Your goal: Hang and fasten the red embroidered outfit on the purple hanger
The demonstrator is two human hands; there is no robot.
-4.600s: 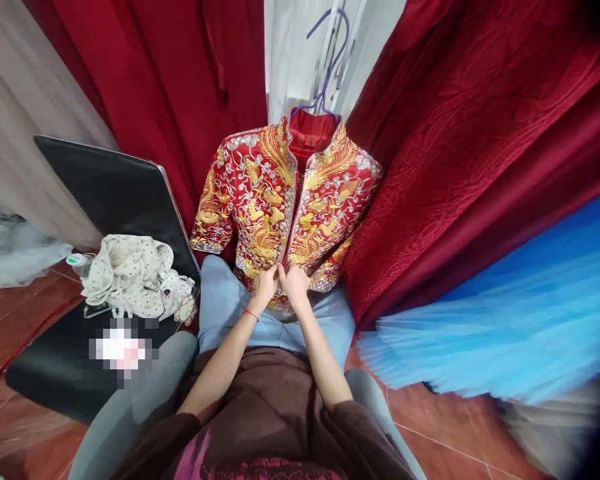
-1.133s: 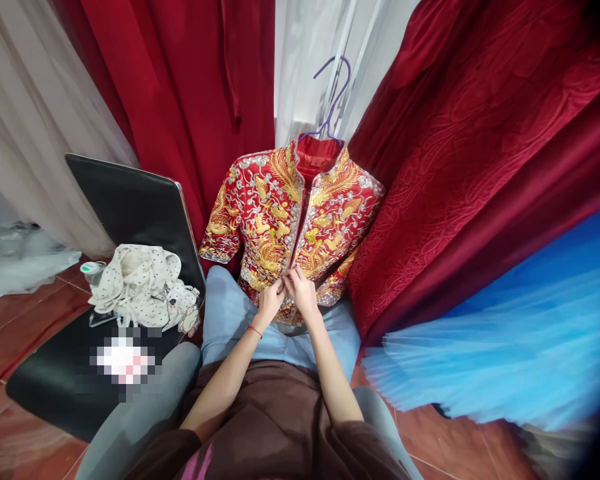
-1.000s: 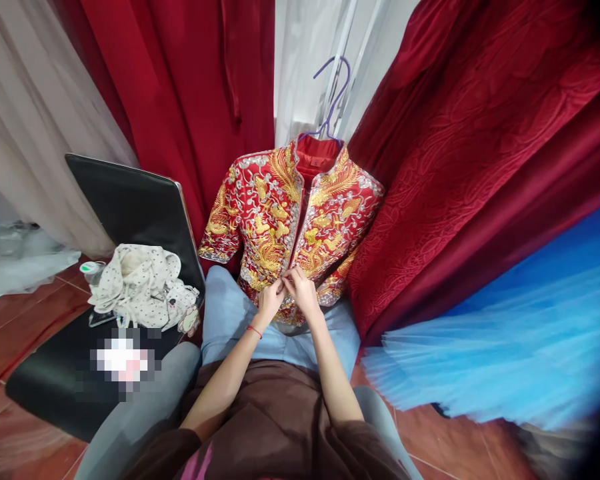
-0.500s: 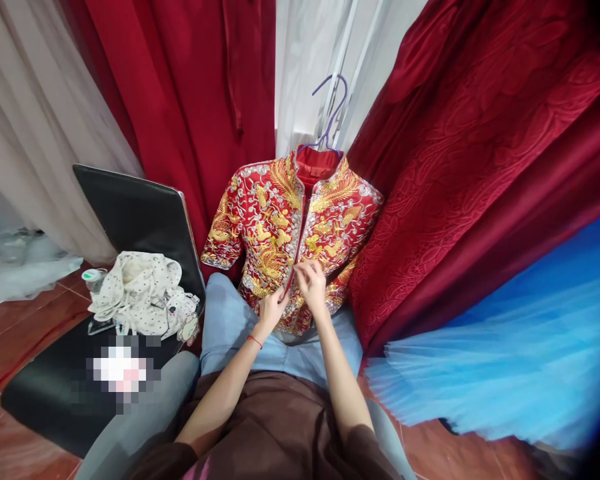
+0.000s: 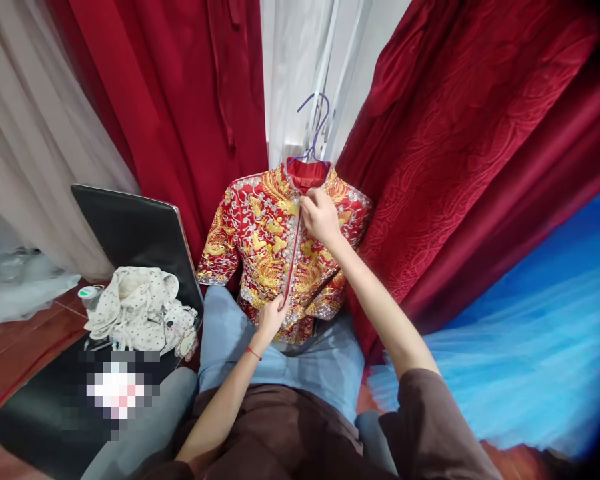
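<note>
A red jacket (image 5: 267, 233) with gold and silver embroidery and a stand collar rests upright against my knees, on a purple hanger (image 5: 314, 127). Down its front runs a zipper (image 5: 293, 260), its two edges together from the hem area almost to the collar. My left hand (image 5: 271, 319) is closed on the lower front edge of the jacket, pinching it near the zipper's bottom. Just under the collar, my right hand (image 5: 320, 215) is closed at the top of the zipper. The pull itself is hidden by its fingers.
On my left, a black chair (image 5: 135, 223) holds a white dotted cloth bag (image 5: 135, 310) and a blurred-out item. Red gowns (image 5: 180, 100) hang behind, more dark red fabric (image 5: 445, 133) on the right. Blue tulle (image 5: 520, 360) spreads over the tiled floor at right.
My right hand has slid up along the zipper from mid-chest to just below the collar, and the front opening has closed. My left hand still grips the lower front.
</note>
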